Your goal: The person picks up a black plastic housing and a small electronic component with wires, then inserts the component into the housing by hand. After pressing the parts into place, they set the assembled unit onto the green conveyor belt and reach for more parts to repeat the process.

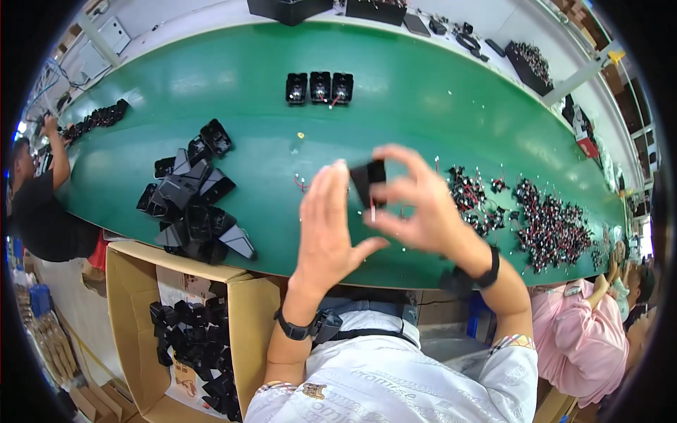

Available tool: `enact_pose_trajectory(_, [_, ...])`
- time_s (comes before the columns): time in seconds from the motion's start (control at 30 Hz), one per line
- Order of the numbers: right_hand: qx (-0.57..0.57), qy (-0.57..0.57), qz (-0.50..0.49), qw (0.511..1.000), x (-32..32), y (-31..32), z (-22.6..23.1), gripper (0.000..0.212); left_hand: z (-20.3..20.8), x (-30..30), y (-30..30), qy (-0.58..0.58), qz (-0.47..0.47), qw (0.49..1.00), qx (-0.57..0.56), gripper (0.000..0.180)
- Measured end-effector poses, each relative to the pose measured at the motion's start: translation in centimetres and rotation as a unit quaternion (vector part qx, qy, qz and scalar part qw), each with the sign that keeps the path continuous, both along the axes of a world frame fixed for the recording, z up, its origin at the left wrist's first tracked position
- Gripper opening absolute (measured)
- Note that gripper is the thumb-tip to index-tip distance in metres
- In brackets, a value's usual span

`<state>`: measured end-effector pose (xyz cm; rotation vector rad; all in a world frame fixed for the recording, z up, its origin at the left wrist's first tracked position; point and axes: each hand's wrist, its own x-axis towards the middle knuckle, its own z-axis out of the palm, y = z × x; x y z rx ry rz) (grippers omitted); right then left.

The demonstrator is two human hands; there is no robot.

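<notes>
Above the green table (261, 151), my right hand (423, 201) grips a black plastic housing (363, 182) between thumb and fingers. A short lead with a white end hangs at the housing's lower side. My left hand (326, 225) is open, its fingers stretched upward and thumb apart, close beside the housing; whether it touches cannot be made out. Both hands are somewhat blurred. Ahead of them three black housings (320, 87) stand in a row, with small red wires showing. A pile of similar black housings (190, 194) lies to the left.
Small wired parts (553, 225) are heaped at right. An open cardboard box (254, 331) with black pieces stands lower left. A white ledge (486, 53) behind the table carries black bins. One person (49, 201) works at far left, another in pink (582, 338) at right.
</notes>
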<state>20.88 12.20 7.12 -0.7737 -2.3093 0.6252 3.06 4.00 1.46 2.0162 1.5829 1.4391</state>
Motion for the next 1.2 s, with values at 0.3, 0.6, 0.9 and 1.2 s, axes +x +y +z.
enact_pose_trajectory(0.3, [0.068, -0.174, -0.18, 0.966, -3.4, 20.8, -7.8, 0.035, -1.0, -10.8, 2.5, 0.103, 0.292, 0.949, -0.058, 0.06])
enact_pose_trajectory(0.6, [0.09, -0.189, -0.171, 0.963, -4.4, 19.0, -6.5, 0.038, 0.0, -14.1, 12.0, 0.102, 0.364, 0.917, -0.129, 0.058])
enact_pose_trajectory(0.9, [-0.103, -0.281, 0.097, 0.949, -2.9, 7.2, -2.2, 0.039, -0.9, -16.7, 15.9, 0.198, 0.408, 0.796, -0.401, 0.048])
enact_pose_trajectory(1.2, [-0.114, -0.191, 0.034, 0.974, -2.1, 4.9, -4.1, 0.034, -0.1, -12.1, 12.8, 0.129, 0.309, 0.911, -0.242, 0.04])
